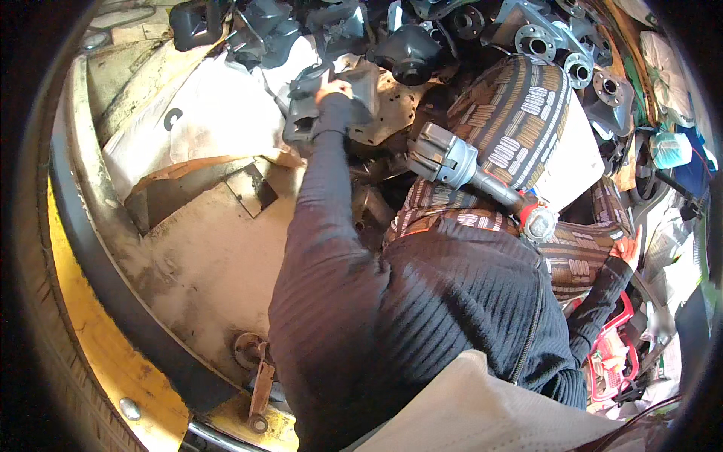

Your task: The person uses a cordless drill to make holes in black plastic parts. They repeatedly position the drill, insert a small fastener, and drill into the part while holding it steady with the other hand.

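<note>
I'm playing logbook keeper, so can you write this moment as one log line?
left hand: on grey part | right hand: beside patterned cloth | tool: over cloth

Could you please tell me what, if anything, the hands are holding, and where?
The left hand is on a grey part, near its top; whether it grips cannot be told. The right hand holds nothing visible.

Grey metal part (300, 108): boxy formed body, matte finish, broad smooth faces with rounded edges, dark opening low on its near left side. Sits at the far side of the scene, a bit left of centre, broad faces showing left and right of the left hand (332, 90) on top of it. Middle is covered by that hand and sleeve (332, 120), so can't tell if it's one piece.
</note>
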A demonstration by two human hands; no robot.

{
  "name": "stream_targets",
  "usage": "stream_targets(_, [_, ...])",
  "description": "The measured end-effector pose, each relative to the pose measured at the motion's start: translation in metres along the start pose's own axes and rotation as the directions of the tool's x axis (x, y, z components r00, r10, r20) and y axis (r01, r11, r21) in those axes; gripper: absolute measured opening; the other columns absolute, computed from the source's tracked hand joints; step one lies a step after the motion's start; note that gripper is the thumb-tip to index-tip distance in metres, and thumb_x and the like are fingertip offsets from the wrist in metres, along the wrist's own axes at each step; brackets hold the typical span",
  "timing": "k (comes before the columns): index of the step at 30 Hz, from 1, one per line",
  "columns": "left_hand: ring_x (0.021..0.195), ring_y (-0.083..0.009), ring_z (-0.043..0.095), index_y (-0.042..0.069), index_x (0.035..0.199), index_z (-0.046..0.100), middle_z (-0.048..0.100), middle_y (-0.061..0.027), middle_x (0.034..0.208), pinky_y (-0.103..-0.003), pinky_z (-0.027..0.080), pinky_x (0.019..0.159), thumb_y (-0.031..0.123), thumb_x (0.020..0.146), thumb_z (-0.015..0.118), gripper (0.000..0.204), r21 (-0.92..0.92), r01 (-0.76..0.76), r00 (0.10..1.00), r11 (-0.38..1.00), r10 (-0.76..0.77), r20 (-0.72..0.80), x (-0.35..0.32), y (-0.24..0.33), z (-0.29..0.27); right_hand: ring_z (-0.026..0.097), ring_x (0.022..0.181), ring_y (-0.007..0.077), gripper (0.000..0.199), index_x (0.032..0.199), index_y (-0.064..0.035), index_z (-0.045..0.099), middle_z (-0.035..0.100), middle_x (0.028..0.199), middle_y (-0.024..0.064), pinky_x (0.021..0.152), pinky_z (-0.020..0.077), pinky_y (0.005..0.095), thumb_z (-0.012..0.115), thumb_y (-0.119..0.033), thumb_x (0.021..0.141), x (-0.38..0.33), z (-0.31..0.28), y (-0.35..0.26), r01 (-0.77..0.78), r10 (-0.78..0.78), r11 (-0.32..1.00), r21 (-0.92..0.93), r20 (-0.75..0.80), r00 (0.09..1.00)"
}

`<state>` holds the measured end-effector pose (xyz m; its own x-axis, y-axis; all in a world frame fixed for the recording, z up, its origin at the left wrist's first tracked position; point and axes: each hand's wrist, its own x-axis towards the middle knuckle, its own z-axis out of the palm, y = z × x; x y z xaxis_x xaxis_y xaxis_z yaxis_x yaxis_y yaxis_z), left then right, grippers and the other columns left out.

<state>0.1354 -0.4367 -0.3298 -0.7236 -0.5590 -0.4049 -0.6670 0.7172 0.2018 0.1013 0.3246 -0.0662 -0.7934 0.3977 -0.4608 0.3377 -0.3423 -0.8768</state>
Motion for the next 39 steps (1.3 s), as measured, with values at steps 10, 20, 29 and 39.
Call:
stream_targets(10, [0.061, -0.0203, 0.057, -0.001, 0.092, 0.058, 0.060, -0.0128, 0.080, -0.034, 0.050, 0.051, 0.012, 0.075, 0.066, 0.023, -0.983, -0.076, 0.965, -0.167, -0.260, -0.030, -0.037, 0.028, -0.190, 0.028, 0.044, 0.0084, 0.036, 0.121, -0.0049, 0.052, 0.032, 0.053, -0.0022, 0.049, 0.0322, 0.0201, 0.046, -0.006, 0.085, 0.022, -0.047, -0.032, 0.834, -0.427, 0.248, -0.492, 0.718, 0.550])
stream_targets(20, [0.068, -0.0063, 0.056, 0.004, 0.085, 0.060, 0.060, -0.0012, 0.079, -0.020, 0.045, 0.062, 0.004, 0.073, 0.073, 0.017, -0.672, -0.741, 0.150, 0.000, 0.975, -0.166, -0.193, 0.429, -0.127, 0.050, 0.052, 0.0124, 0.072, 0.134, -0.0144, 0.037, 0.049, 0.066, 0.0050, 0.045, 0.0417, 0.0268, 0.064, 0.003, 0.070, -0.038, -0.220, 0.089, -0.155, 0.088, 0.921, -0.356, -0.196, 0.977])
stream_targets(29, [0.086, -0.0295, 0.056, 0.012, 0.090, 0.059, 0.057, -0.0086, 0.092, -0.039, 0.047, 0.072, 0.018, 0.070, 0.069, 0.023, 0.011, -0.957, -0.260, -0.290, 0.876, 0.407, -0.215, 0.479, 0.002, 0.063, 0.088, 0.0258, 0.030, 0.095, -0.0193, 0.069, 0.067, 0.094, 0.0071, 0.079, 0.0493, 0.0353, 0.057, -0.041, 0.078, 0.012, -0.189, 0.129, -0.156, -0.414, 0.485, -0.860, -0.383, 0.826])
stream_targets(39, [0.063, -0.0142, 0.055, 0.008, 0.097, 0.061, 0.055, -0.0098, 0.111, -0.026, 0.049, 0.058, 0.008, 0.075, 0.067, 0.023, -0.239, -0.945, 0.182, 0.224, 0.965, 0.186, -0.256, 0.442, -0.043, 0.058, 0.105, 0.0272, 0.064, 0.111, -0.0084, 0.063, 0.060, 0.113, 0.0153, 0.091, 0.0431, 0.0348, 0.063, -0.058, 0.070, 0.184, -0.190, 0.141, -0.620, 0.115, 0.494, -0.610, -0.661, 0.742])
